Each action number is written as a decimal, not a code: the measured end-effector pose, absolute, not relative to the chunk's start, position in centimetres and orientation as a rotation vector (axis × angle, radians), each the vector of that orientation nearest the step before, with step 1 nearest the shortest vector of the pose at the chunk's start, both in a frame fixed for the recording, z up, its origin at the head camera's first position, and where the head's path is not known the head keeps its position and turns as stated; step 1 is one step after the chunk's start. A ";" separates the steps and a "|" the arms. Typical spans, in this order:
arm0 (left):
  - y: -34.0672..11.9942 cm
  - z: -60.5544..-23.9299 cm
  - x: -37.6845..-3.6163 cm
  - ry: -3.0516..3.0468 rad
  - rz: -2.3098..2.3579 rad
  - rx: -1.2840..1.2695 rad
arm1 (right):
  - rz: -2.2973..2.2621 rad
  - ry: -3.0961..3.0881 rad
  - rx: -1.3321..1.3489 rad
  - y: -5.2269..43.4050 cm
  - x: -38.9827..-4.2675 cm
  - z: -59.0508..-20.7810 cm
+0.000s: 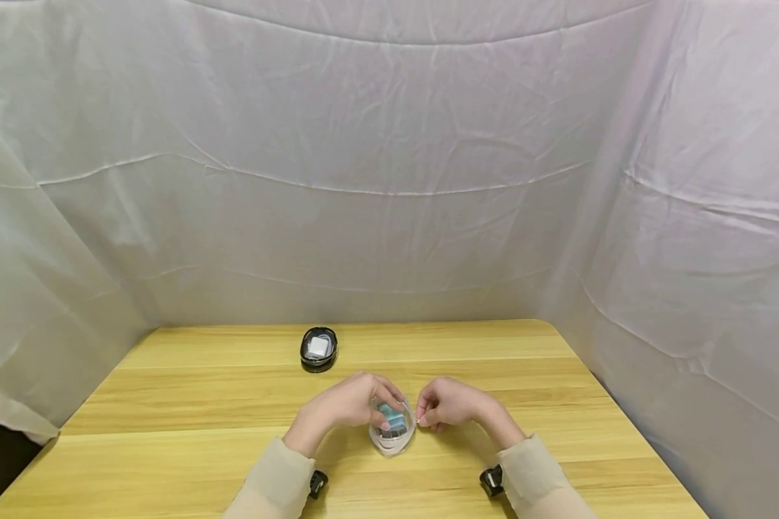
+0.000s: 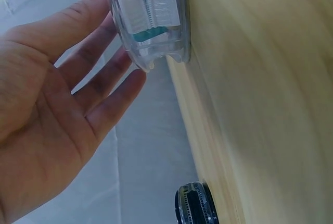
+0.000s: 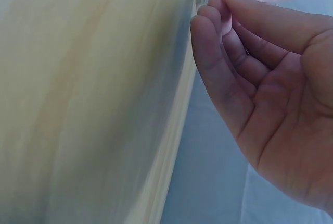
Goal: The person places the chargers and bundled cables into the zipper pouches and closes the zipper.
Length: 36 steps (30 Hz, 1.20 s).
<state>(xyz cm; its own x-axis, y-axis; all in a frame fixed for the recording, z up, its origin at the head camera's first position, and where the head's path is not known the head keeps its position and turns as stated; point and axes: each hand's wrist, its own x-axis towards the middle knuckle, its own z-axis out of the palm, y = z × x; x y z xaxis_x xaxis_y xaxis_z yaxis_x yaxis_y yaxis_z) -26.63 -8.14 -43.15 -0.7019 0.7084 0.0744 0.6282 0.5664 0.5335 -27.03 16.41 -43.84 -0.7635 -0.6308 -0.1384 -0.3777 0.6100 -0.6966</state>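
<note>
A clear oval plastic case point(image 1: 392, 447) lies on the table in front of me, with white, teal-blue and dark contents showing through its lid. In the left wrist view the same case point(image 2: 156, 10) is seen edge-on, with a notch in its lower rim. My left hand point(image 1: 357, 402) holds it from the left, thumb and fingers spread over its top and side. At its right edge my right hand point(image 1: 448, 404) pinches a small white piece point(image 1: 418, 421) between thumb and fingertips; I cannot tell what that piece is. In the right wrist view the fingertips mostly hide it.
Farther back and left on the wooden table point(image 1: 169, 404) stands a black oval case point(image 1: 319, 350) with a clear top and a white block inside. Pale cloth curtains point(image 1: 376, 180) hang behind the table and along its sides. Each wrist carries a small black camera.
</note>
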 end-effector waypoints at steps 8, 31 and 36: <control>-8.1 -42.8 -26.3 2.664 0.794 1.124 | -0.958 2.497 -0.769 16.1 -27.0 -44.0; -8.3 -42.6 -26.1 2.674 0.770 1.137 | -1.004 2.552 -0.713 15.5 -26.8 -44.3; -8.1 -42.9 -26.4 2.650 0.746 1.230 | -1.005 2.549 -0.723 15.6 -26.9 -44.3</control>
